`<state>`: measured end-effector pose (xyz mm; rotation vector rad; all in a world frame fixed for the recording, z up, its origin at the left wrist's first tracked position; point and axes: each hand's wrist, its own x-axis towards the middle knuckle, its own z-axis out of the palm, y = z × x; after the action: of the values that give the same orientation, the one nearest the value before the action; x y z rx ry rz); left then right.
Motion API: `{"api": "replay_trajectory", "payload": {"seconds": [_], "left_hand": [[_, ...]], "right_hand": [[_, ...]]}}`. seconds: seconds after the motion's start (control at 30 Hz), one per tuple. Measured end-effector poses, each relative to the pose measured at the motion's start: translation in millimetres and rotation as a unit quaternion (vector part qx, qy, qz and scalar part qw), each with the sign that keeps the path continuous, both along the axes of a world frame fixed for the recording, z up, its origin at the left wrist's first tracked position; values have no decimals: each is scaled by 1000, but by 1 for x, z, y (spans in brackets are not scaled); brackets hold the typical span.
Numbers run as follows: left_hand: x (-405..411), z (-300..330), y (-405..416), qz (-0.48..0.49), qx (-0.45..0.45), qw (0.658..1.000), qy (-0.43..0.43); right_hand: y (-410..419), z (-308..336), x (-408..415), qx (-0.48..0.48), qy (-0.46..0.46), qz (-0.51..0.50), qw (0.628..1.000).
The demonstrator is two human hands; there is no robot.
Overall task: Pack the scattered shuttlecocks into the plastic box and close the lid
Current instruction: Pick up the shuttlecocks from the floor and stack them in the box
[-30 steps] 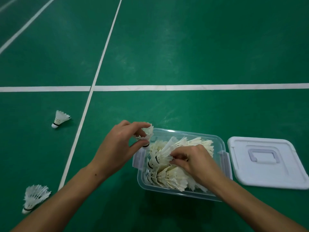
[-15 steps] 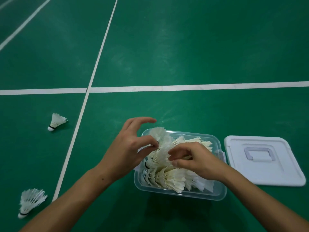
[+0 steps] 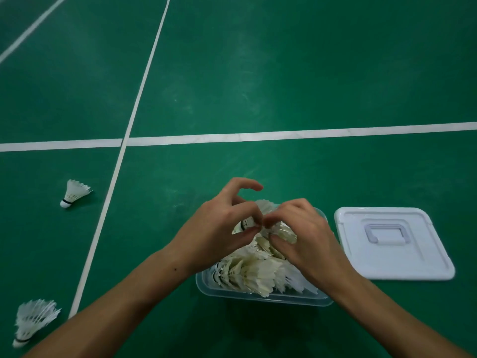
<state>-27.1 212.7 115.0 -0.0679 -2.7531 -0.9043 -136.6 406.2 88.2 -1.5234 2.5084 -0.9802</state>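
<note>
Shuttlecocks (image 3: 254,273) heaped in plastic box (image 3: 260,298) on green floor. Left hand (image 3: 219,228) pinches one shuttlecock (image 3: 245,224) above heap; right hand (image 3: 302,233) curled, pinching feathers. Lid (image 3: 423,254) beside box, off.

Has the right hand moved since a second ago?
Yes. The right hand has moved from the near part of the box toward its far end, meeting the left hand there.

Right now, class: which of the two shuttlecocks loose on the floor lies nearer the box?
The upper-left shuttlecock, nearer the box; the other shuttlecock lies at the bottom-left corner.
</note>
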Motion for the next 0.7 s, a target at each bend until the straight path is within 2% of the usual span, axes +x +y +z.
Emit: {"api": "replay_trajectory", "payload": {"seconds": [0.1, 0.2, 0.3, 0.37, 0.43, 0.7], "left_hand": [[3, -4, -1, 26, 53, 998, 3], [16, -15, -16, 62, 62, 995, -50], [33, -30, -26, 59, 14, 989, -137], [37, -40, -25, 46, -36, 985, -162], [34, -47, -22, 43, -72, 983, -165], [17, -64, -8, 62, -118, 979, -153]], "right_hand": [[6, -6, 2, -13, 18, -20, 1000], [21, -10, 8, -28, -39, -76, 996], [31, -16, 17, -4, -68, -106, 992], [32, -21, 21, 25, -74, -104, 991], [30, -25, 25, 53, -80, -89, 991], [9, -43, 24, 133, -132, -97, 978]]}}
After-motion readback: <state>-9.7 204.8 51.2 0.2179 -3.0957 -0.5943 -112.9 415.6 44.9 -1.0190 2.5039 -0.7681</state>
